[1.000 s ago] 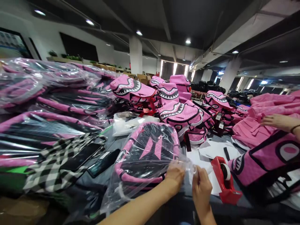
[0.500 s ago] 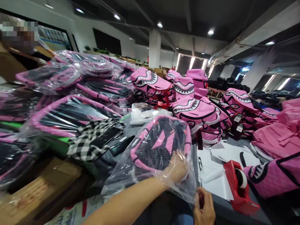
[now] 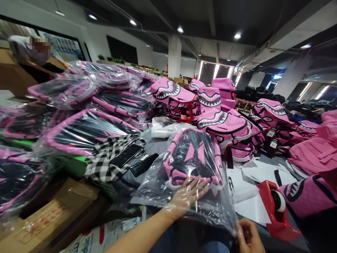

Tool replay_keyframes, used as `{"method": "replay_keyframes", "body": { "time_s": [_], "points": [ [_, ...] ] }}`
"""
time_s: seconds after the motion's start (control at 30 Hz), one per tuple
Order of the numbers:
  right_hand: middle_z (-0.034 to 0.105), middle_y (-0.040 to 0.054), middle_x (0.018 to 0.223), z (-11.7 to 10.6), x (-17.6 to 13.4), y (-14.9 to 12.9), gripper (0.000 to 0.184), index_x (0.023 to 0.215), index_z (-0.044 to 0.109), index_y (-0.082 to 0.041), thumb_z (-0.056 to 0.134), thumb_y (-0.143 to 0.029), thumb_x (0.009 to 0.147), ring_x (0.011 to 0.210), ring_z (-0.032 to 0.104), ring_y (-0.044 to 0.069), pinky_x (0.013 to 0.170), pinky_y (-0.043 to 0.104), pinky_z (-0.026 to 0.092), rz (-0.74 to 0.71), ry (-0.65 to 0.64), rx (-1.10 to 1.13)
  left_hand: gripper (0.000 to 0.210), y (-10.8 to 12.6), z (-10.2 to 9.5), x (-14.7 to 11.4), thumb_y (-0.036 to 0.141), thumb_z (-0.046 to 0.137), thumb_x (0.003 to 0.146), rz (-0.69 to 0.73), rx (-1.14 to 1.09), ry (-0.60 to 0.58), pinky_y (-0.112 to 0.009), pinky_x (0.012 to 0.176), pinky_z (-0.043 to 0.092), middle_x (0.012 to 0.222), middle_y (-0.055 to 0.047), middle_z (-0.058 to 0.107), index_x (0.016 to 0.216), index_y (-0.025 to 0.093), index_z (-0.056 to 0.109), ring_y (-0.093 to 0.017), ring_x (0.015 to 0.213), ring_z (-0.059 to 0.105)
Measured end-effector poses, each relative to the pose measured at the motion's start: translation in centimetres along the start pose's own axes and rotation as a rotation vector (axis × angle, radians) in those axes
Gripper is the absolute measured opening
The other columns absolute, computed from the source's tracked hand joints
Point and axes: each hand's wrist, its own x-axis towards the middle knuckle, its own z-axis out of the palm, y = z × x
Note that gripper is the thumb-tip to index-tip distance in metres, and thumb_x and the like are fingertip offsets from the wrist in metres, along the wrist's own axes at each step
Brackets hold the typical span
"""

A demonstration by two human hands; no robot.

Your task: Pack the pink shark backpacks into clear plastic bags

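In front of me a pink and black backpack [image 3: 195, 156] lies with its padded back panel upward inside a clear plastic bag [image 3: 155, 191]. My left hand [image 3: 188, 196] rests at the backpack's near edge with its fingers spread; glints of plastic cross it, and it seems to be inside the bag's mouth. At the bag's lower right corner my right hand [image 3: 249, 235] pinches the plastic edge between thumb and fingers.
Bagged backpacks [image 3: 89, 131] pile up at left, beside a checkered cloth [image 3: 105, 165] with a phone [image 3: 127, 154]. Unwrapped shark-mouth backpacks [image 3: 223, 123] stack behind. A red tape dispenser [image 3: 276, 211] stands right, a cardboard box [image 3: 52, 218] lower left. A person [image 3: 22, 49] is far left.
My left hand has drawn back toward me from the panel to the backpack's near edge, its fingers now spread. My right hand keeps its pinch on the bag, slightly lower and farther right in view.
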Motion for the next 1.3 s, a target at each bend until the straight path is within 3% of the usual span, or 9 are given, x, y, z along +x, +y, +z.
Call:
{"method": "replay_keyframes", "body": {
  "time_s": [0.17,0.3,0.37,0.47,0.6,0.77,0.9,1.13,1.3],
  "points": [
    [0.068,0.0073,0.078,-4.5,3.2,-0.1,0.074,0.076,0.064,-0.022,0.059,-0.093,0.058,0.073,0.066,0.027,0.072,0.039,0.054,-0.030,0.151,-0.272,0.064,1.4,0.2,2.4,0.011,0.046,0.098,-0.045,-0.207,-0.110,-0.053,0.125,0.019,0.167,-0.004,0.029,0.158,0.028,0.032,-0.026,0.157,0.018],
    [0.072,0.0081,0.085,-4.9,2.4,0.4,0.073,0.087,0.063,-0.022,0.063,-0.089,0.059,0.078,0.070,0.028,0.073,0.040,0.056,0.060,0.186,-0.206,0.050,4.4,-1.1,-6.2,0.015,0.045,0.101,0.133,-0.350,-0.043,-0.039,0.121,0.036,0.147,-0.007,0.060,0.150,0.025,0.045,-0.019,0.143,0.047],
    [0.073,0.0060,0.080,-4.3,1.4,0.4,0.073,0.092,0.059,-0.022,0.067,-0.086,0.057,0.069,0.069,0.025,0.066,0.037,0.057,0.154,0.159,-0.087,0.043,5.4,-2.0,-11.0,0.017,0.051,0.100,0.146,-0.362,0.180,-0.034,0.113,0.045,0.122,-0.004,0.075,0.141,0.032,0.056,-0.019,0.121,0.065],
    [0.070,0.0012,0.068,-3.3,0.1,-0.5,0.069,0.093,0.053,-0.023,0.071,-0.081,0.059,0.052,0.063,0.020,0.051,0.032,0.053,0.223,0.159,0.040,0.045,3.9,-3.5,-14.2,0.014,0.067,0.091,-0.400,-0.076,0.452,-0.041,0.109,0.046,0.112,-0.006,0.073,0.132,0.034,0.062,-0.024,0.116,0.065],
    [0.069,0.0006,0.067,-3.5,-0.5,-0.9,0.066,0.092,0.050,-0.025,0.071,-0.080,0.060,0.052,0.065,0.021,0.049,0.031,0.052,0.202,0.130,0.005,0.016,-1.4,-3.9,-13.0,0.035,0.062,0.095,-0.943,-0.035,0.460,-0.046,0.095,0.053,0.106,-0.009,0.067,0.105,0.022,0.066,-0.029,0.107,0.066],
    [0.069,0.0039,0.066,-5.4,-0.6,2.3,0.069,0.085,0.057,-0.027,0.061,-0.090,0.058,0.060,0.069,0.027,0.052,0.034,0.051,0.142,0.052,-0.312,0.021,-1.0,-3.8,-16.7,0.032,0.048,0.100,-1.021,-0.278,0.499,-0.033,0.080,0.056,0.092,-0.004,0.065,0.088,0.022,0.062,-0.020,0.086,0.066],
    [0.070,0.0076,0.086,-5.8,-1.6,2.4,0.065,0.084,0.065,-0.025,0.052,-0.087,0.074,0.069,0.065,0.023,0.058,0.032,0.049,-0.192,0.078,-0.471,0.021,1.8,-5.5,-20.4,0.031,0.053,0.097,-1.018,-0.278,0.524,-0.032,0.079,0.055,0.089,-0.003,0.067,0.079,0.024,0.061,-0.019,0.085,0.067],
    [0.034,-0.0065,0.055,-5.8,-2.7,-0.6,0.060,0.058,0.036,-0.025,0.049,-0.073,0.091,0.049,0.034,0.010,0.050,0.024,0.035,-0.339,0.176,-0.503,0.060,1.5,-7.3,-17.8,0.059,0.072,0.079,-1.474,-0.704,0.835,-0.025,0.051,0.048,0.055,0.004,0.057,0.057,0.025,0.028,-0.014,0.051,0.055],
    [0.044,-0.0040,0.057,-8.4,-4.5,1.5,0.050,0.059,0.048,-0.023,0.062,-0.059,0.090,0.050,0.043,0.011,0.054,0.024,0.042,-0.415,0.066,-0.455,0.071,2.6,-7.7,-21.8,0.087,0.067,0.060,-1.509,-0.714,0.373,-0.026,0.048,0.050,0.049,0.003,0.056,0.049,0.024,0.038,-0.015,0.046,0.054]
  ]
}}
